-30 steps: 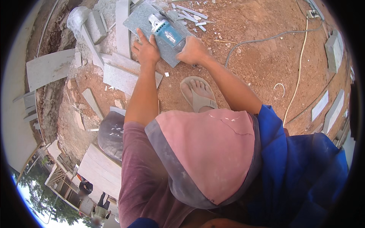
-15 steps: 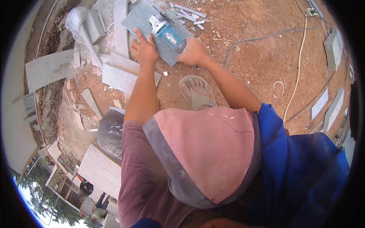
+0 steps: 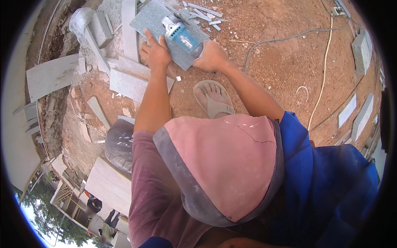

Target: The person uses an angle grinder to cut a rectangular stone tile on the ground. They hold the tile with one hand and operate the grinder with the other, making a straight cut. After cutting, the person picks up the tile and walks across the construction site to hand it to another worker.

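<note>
A teal angle grinder (image 3: 182, 35) with a silver head lies over a grey stone slab (image 3: 144, 18) at the top of the view, its disc toward the far edge. My right hand (image 3: 211, 57) is closed round the grinder's rear end, near the slab's right corner. My left hand (image 3: 156, 53) rests on the slab's left edge, fingers spread, to the left of the tool. Narrow cut offcuts (image 3: 200, 9) are scattered beside the slab. My sandalled foot (image 3: 212, 98) is on the dirt below it.
Pale boards (image 3: 130, 29), plastic wrap (image 3: 78, 20) and a trench edge (image 3: 56, 37) are at left. A grey cable (image 3: 289, 37), white cable (image 3: 322, 91) and concrete blocks (image 3: 362, 51) lie at right. Two people (image 3: 108, 227) appear at the lower left, among boards and structures.
The whole scene has shifted slightly up and left in the picture. My hands, the grinder and the slab hold almost the same positions relative to one another.
</note>
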`<state>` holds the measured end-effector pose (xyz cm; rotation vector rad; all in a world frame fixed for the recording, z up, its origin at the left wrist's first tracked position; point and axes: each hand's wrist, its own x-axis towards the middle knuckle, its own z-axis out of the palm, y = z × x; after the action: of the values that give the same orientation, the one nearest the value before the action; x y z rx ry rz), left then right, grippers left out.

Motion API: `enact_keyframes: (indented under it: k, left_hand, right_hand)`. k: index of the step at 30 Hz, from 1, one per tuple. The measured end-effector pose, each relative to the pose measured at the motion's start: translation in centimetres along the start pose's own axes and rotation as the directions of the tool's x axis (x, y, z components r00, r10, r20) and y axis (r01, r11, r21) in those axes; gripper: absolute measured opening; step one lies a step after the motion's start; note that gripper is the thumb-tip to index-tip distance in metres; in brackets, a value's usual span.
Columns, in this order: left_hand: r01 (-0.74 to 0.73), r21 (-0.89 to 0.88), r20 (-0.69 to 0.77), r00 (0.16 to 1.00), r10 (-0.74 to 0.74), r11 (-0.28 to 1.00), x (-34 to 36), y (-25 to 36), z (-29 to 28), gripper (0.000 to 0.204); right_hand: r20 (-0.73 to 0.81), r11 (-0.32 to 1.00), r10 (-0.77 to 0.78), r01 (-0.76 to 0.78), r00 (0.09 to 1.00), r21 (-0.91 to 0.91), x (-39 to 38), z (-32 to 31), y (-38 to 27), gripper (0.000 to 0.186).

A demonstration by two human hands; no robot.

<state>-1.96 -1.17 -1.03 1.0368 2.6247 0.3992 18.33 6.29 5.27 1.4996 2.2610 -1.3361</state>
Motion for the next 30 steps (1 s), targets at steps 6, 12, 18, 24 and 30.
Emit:
enact_keyframes:
  k: [6, 12, 18, 24, 30]
  left_hand:
    - [0.004, 0.006, 0.002, 1.000, -0.004, 1.000, 0.0, 0.1, -0.1, 0.075]
    - [-0.001, 0.012, -0.010, 1.000, 0.001, 1.000, 0.0, -0.1, 0.1, 0.075]
    - [-0.011, 0.016, -0.022, 1.000, 0.011, 1.000, 0.1, -0.2, 0.3, 0.076]
    - [-0.017, 0.006, -0.024, 1.000, 0.018, 1.000, 0.2, -0.3, 0.5, 0.076]
    - [-0.009, 0.006, -0.019, 1.000, 0.009, 1.000, 0.1, -0.3, 0.3, 0.076]
  right_hand:
    - [-0.022, 1.000, 0.012, -0.012, 1.000, 0.000, -0.7, -0.3, -0.5, 0.040]
    - [-0.003, 1.000, 0.028, -0.028, 1.000, 0.000, -1.1, -0.5, -0.4, 0.041]
    - [0.018, 1.000, 0.028, -0.028, 0.999, 0.000, -1.1, -0.2, 0.4, 0.045]
    - [-0.023, 1.000, 0.012, -0.012, 1.000, -0.013, -1.1, 0.5, 1.2, 0.047]
    - [0.000, 1.000, 0.018, -0.018, 1.000, 0.006, -1.4, 0.3, 1.2, 0.051]
